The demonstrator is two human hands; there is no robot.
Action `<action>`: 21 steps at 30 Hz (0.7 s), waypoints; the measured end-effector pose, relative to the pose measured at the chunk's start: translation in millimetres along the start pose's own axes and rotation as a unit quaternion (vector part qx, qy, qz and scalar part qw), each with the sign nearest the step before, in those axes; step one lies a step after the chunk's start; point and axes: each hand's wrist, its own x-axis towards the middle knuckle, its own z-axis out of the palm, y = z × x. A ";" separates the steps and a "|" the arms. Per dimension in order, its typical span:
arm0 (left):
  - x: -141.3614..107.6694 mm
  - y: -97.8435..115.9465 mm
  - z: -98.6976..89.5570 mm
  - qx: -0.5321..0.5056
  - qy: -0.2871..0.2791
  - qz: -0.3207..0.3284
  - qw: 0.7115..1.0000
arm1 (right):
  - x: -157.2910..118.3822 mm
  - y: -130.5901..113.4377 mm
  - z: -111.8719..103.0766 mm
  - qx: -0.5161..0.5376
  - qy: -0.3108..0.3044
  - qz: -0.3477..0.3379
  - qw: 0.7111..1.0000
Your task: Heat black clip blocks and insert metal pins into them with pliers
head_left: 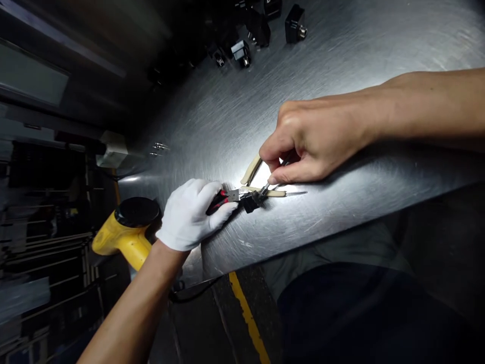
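My left hand [193, 212], in a white glove, is closed around red-handled pliers [232, 195]. Beside the plier jaws is a small black part [250, 202]; whether the jaws grip it I cannot tell. My bare right hand [303, 146] pinches a slim grey metal piece [267, 187] between thumb and fingertips, its lower end meeting the black part. Under and behind this work lies a tool with pale yellow handles [250, 170], partly hidden by my right hand. A thin pointed metal tip [297, 193] sticks out to the right along the tabletop.
Several black block-shaped parts with metal fittings [295, 25] stand at the back of the scratched metal table [341, 212]. A few small metal pins [159, 147] lie farther left. A yellow tool with a black round end [132, 245] is beside my left forearm. The table's front edge runs below my hands.
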 end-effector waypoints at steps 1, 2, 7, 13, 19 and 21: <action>0.4 0.2 0.0 0.000 -0.002 0.000 1.000 | 0.0 0.0 0.4 0.002 -0.001 0.007 1.000; 0.4 0.6 0.2 0.001 0.000 -0.003 1.000 | -0.1 0.3 0.7 0.003 0.002 0.009 1.000; -1.5 3.4 2.3 0.005 0.042 -0.010 0.999 | -0.4 5.8 0.8 0.014 0.041 -0.032 0.999; -3.2 7.0 3.6 -0.015 0.055 -0.043 0.997 | 1.6 8.0 -0.3 0.023 0.051 -0.021 0.998; -5.9 10.4 8.9 -0.034 0.081 -0.101 0.991 | 2.1 7.3 -4.8 0.092 0.049 0.051 0.993; -6.7 11.7 10.8 -0.051 0.103 -0.125 0.986 | 1.9 7.8 -6.1 0.125 0.048 0.082 0.988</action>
